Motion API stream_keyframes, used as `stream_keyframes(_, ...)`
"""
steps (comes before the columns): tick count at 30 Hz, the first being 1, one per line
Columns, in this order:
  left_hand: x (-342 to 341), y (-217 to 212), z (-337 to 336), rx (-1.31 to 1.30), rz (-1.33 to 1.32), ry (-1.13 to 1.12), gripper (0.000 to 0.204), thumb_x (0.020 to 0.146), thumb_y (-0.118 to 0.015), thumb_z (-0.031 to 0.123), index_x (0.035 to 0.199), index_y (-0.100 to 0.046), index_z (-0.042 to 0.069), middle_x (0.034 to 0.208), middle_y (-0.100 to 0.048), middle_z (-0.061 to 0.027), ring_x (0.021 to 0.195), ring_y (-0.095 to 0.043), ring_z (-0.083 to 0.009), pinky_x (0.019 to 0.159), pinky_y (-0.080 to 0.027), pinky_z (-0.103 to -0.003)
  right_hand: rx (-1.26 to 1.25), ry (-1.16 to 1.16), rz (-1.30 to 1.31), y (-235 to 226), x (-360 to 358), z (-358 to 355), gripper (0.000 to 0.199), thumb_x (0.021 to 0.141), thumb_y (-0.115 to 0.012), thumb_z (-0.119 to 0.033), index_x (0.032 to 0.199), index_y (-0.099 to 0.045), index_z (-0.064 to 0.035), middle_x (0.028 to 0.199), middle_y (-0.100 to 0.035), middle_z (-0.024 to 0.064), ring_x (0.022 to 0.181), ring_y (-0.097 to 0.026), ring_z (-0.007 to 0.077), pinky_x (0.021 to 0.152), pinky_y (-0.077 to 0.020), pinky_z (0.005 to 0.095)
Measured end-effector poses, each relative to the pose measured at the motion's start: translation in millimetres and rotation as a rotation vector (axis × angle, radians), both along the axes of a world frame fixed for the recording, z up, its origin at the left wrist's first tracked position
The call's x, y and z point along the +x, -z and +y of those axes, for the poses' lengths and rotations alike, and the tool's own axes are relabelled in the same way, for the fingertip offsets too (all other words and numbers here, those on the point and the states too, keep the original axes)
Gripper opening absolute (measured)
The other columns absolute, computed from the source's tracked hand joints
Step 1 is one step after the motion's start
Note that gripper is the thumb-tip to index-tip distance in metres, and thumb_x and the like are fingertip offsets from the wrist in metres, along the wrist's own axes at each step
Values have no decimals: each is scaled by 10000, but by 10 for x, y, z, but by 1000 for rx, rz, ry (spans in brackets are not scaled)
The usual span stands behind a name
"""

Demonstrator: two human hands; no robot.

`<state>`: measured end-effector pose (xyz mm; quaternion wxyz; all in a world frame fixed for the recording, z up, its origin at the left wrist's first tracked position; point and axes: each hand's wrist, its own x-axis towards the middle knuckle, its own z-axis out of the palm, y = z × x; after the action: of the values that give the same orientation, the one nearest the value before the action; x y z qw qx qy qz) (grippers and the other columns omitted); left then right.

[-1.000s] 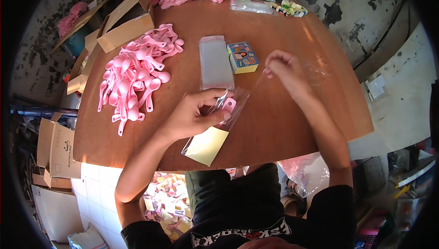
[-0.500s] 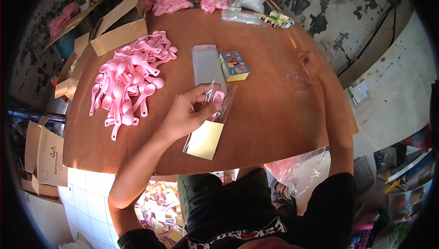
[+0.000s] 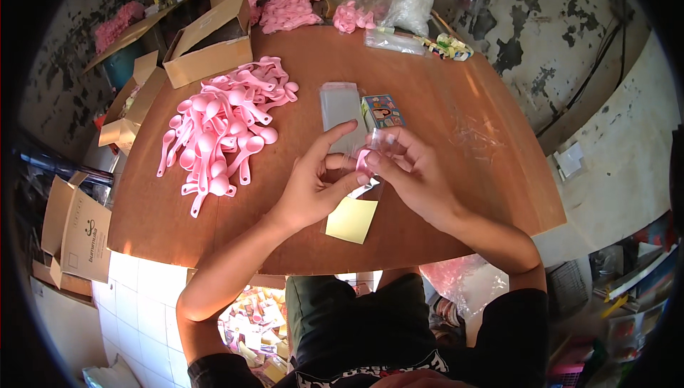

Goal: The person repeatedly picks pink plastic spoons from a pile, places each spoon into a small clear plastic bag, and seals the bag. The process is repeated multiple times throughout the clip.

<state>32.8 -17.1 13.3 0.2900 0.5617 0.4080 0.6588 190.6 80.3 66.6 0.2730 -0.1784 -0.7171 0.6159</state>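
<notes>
Above the near part of the table, both hands meet at a clear plastic bag (image 3: 375,188). Inside it are a pink spoon (image 3: 363,161), mostly hidden by fingers, and a pale yellow card (image 3: 352,220) at its lower end. My left hand (image 3: 313,183) grips the bag's left side around the spoon, thumb below and forefinger lifted off. My right hand (image 3: 420,180) pinches the upper part of the bag with closed fingers. Just beyond the hands lie a stack of clear bags (image 3: 340,106) and a colourful block of cards (image 3: 385,109).
A large heap of pink spoons (image 3: 214,131) covers the table's left side. Open cardboard boxes (image 3: 206,49) stand behind and left of it. Bundled pink spoons (image 3: 288,12), a white plastic sack (image 3: 415,0) and clear packets (image 3: 394,42) line the far edge. Thin clear film (image 3: 477,138) lies at right.
My right hand has come in from the far right of the table and taken hold of the bag. My left hand still holds it, its forefinger now raised. The whole view has shifted slightly.
</notes>
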Motion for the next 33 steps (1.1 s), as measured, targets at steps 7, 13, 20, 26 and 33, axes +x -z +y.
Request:
stream_keyframes(7,-145,-54,15,286,150,-61,969,795,-804,186,1515,-178,22,1372,-499,-230,1310,-475,-302,1102,-355,-453,498,77,376,-542,-75,170,95,904,-671,-57,964,-662,16,956,-659,54,848,-612,102,792,-496,255)
stream_keyframes(13,-122,-97,23,164,329,-231,870,724,-857,152,1434,-375,5,1372,-514,-187,1285,-502,-258,1081,-394,-411,649,161,358,-613,-112,133,73,886,-676,-39,934,-677,16,903,-680,58,839,-619,95,748,-494,244)
stream_keyframes(20,-69,-19,-11,-233,80,19,301,847,-759,93,1103,-673,-39,992,-712,-67,921,-643,-102,847,-544,-291,40,-25,253,-467,-219,182,193,910,-661,-108,1054,-660,21,940,-672,75,908,-612,118,810,-489,276)
stream_keyframes(26,-75,20,52,-216,67,13,224,886,-721,95,1064,-697,-39,957,-712,-37,852,-616,-56,749,-543,-253,31,-145,251,-168,2,291,364,925,-649,-197,1214,-590,15,1029,-655,99,1000,-606,152,889,-482,299)
stream_keyframes(33,-11,80,30,-199,154,38,300,903,-708,126,1148,-656,-39,1008,-704,-72,904,-631,-83,798,-549,-276,68,-115,177,337,101,419,229,934,-655,-80,1125,-627,44,1012,-680,98,932,-668,141,832,-549,264)
